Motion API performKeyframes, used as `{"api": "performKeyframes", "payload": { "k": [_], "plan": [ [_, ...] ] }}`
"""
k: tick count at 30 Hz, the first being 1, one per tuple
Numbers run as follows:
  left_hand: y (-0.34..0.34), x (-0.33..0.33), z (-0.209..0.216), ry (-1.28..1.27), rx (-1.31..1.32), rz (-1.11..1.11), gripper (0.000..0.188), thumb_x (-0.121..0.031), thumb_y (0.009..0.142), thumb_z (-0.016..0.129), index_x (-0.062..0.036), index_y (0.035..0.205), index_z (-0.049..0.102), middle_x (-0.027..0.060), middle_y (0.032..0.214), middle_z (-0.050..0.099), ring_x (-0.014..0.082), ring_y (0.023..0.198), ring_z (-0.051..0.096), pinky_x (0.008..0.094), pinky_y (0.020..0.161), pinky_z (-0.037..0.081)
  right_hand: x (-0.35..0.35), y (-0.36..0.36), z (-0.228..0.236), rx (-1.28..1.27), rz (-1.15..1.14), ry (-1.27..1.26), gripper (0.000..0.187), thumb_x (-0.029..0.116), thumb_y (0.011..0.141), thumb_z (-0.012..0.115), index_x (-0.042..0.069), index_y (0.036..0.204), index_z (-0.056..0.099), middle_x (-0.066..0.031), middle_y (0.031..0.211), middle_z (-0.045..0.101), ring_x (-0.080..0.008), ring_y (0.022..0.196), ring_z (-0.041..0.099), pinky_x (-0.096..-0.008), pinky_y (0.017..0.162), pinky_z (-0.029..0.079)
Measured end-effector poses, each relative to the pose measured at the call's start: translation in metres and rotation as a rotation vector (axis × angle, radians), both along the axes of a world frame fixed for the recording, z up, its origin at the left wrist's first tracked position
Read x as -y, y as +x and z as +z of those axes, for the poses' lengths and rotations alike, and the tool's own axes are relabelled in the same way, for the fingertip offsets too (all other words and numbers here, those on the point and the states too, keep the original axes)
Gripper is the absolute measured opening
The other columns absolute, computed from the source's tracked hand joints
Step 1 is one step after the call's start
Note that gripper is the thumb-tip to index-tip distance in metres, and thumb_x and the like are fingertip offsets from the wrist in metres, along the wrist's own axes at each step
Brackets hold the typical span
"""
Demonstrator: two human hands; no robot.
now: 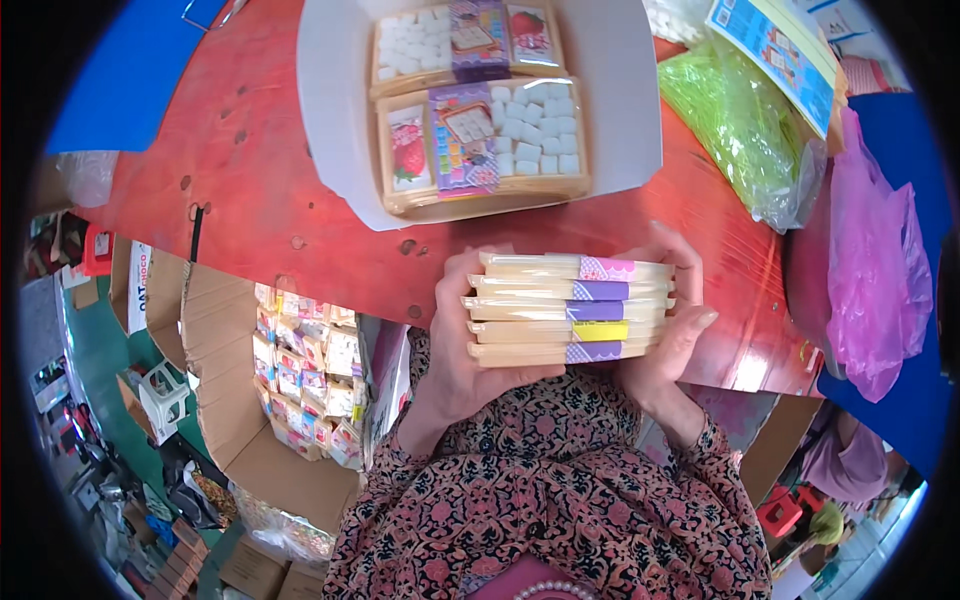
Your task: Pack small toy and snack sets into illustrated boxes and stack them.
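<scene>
A stack of several flat cream-coloured trays [525, 310] in clear wrap, with pink, purple and yellow bands, is between my hands at the table's near edge. My left hand [448, 345] grips the stack's left end, its fingers curled round the side and underneath. At the right end, my right hand [672, 355] is closed round the stack, thumb on the near side. Just beyond stands an open white carton [335, 110]. Inside it lie similar wrapped packs [535, 130] showing white cubes, purple bands and strawberry pictures.
The red tabletop [250, 190] has dark knots. On its right lie a bag of green shreds [730, 130], a printed sheet [785, 60] and a pink plastic bag [870, 270]. Left of me, a large cardboard box [225, 390] holds many wrapped packs [305, 375]. Another person [845, 460] is at the lower right.
</scene>
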State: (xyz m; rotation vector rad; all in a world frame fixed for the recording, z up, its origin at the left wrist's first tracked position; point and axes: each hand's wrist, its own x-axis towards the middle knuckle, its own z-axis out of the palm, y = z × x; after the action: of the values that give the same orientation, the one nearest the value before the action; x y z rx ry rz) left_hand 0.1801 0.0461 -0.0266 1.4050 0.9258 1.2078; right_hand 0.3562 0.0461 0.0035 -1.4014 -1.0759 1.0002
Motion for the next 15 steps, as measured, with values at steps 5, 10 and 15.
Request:
{"api": "performKeyframes", "payload": {
  "k": [5, 10, 15],
  "plan": [
    [-0.006, 0.014, 0.032, -0.232, 0.137, 0.087, 0.101, -0.016, 0.060, 0.088, 0.0007, 0.135, 0.023, 0.0142, 0.122, 0.046, 0.0225, 0.112, 0.052, 0.0369, 0.094, 0.045, 0.003, -0.007, 0.037, -0.094, 0.111, -0.161, 0.106, 0.085, 0.076, 0.017, -0.001, 0.138, 0.029, -0.0071, 0.102, 0.050, -0.0153, 0.092, 0.050, -0.0289, 0.083, 0.041],
    [-0.011, 0.017, 0.062, -0.338, 0.460, 0.133, 0.100, -0.006, 0.061, 0.085, -0.0008, 0.137, 0.021, 0.0150, 0.124, 0.046, 0.0246, 0.115, 0.050, 0.0390, 0.097, 0.044, 0.002, 0.013, 0.079, -0.011, 0.606, -0.037, 0.126, 0.019, 0.056, 0.091, -0.001, 0.146, 0.005, -0.0134, 0.119, 0.045, -0.0238, 0.116, 0.047, -0.0389, 0.100, 0.036],
    [-0.017, 0.004, 0.091, -0.078, 0.295, 0.126, 0.101, -0.009, 0.059, 0.087, 0.0017, 0.136, 0.022, 0.0182, 0.125, 0.047, 0.0262, 0.115, 0.052, 0.0407, 0.097, 0.045, -0.007, 0.005, 0.111, -0.164, 0.488, -0.093, 0.123, 0.009, 0.051, 0.086, -0.002, 0.146, 0.009, -0.0116, 0.116, 0.052, -0.0222, 0.110, 0.054, -0.0363, 0.098, 0.040]
  ]
}}
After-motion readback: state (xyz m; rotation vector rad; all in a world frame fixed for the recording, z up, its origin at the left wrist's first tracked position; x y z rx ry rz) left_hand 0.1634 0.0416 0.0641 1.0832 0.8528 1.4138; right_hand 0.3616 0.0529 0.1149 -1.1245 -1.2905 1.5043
